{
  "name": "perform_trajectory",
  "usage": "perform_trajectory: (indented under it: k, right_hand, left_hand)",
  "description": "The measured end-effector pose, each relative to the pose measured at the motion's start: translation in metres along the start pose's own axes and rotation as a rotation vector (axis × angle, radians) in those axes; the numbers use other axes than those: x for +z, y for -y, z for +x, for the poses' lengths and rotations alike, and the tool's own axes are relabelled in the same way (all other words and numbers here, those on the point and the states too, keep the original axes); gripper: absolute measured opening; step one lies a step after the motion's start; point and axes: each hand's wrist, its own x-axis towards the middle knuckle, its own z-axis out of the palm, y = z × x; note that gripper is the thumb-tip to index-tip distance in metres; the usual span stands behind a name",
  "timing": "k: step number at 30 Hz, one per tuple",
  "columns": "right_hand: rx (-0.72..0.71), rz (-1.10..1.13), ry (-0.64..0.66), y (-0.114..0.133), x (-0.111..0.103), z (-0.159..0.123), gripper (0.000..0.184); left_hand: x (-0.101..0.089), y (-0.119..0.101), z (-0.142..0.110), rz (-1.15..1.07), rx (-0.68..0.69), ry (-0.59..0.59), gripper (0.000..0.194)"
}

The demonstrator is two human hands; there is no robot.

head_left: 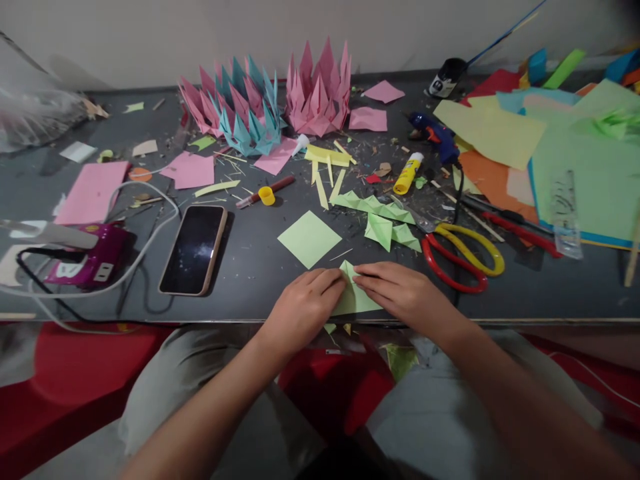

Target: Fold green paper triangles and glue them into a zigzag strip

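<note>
Between my hands at the table's front edge lies a light green sheet of paper [356,303], its top folded to a point. My left hand [309,300] pinches its left side with the fingers together. From the right, my right hand [400,287] presses its fingertips on the fold. Just beyond is a flat green paper square [310,239], turned like a diamond. Several folded green paper pieces [375,208] lie behind my right hand. Scissors with red and yellow handles [463,257] rest to the right of them.
Pink paper flowers [320,93] and a blue one [250,120] stand at the back. A phone [194,250], a purple power adapter [95,257] and cables lie left. A glue stick [408,173], a glue gun [435,137] and stacked coloured paper [595,173] are on the right.
</note>
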Motion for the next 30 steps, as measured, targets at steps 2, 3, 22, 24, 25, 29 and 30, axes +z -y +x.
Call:
perform_trajectory:
  k: [2,3,22,24,25,29,30]
  right_hand:
    - [-0.019,-0.019,0.002,-0.0004,0.0001,0.0000,0.027]
    - [-0.027,-0.025,0.002,-0.0006,0.0001,0.0000,0.027]
    - [-0.019,-0.001,0.013,-0.0017,-0.0020,0.0019,0.028]
    - [-0.023,-0.007,0.011,-0.0015,-0.0022,0.0022,0.027]
    - [-0.029,-0.012,0.006,-0.0015,-0.0021,0.0021,0.027]
    - [-0.054,-0.038,-0.010,-0.0030,0.0000,0.0012,0.024]
    - [-0.062,-0.051,-0.008,-0.0033,0.0008,0.0013,0.024]
  left_hand:
    - [-0.0003,0.0003,0.0003,-0.005,-0.001,0.003,0.020]
    - [-0.0005,0.0003,0.0005,-0.007,-0.002,0.001,0.019]
    - [-0.0038,0.0003,0.0035,-0.010,0.027,0.015,0.017]
    - [-0.0038,0.0000,0.0041,-0.001,0.028,0.015,0.016]
    - [-0.0036,0.0001,0.0046,0.005,0.029,0.014,0.016]
    - [-0.0014,0.0007,0.0079,0.016,0.048,0.010,0.017]
    - [-0.0008,0.0005,0.0091,0.019,0.049,0.007,0.017]
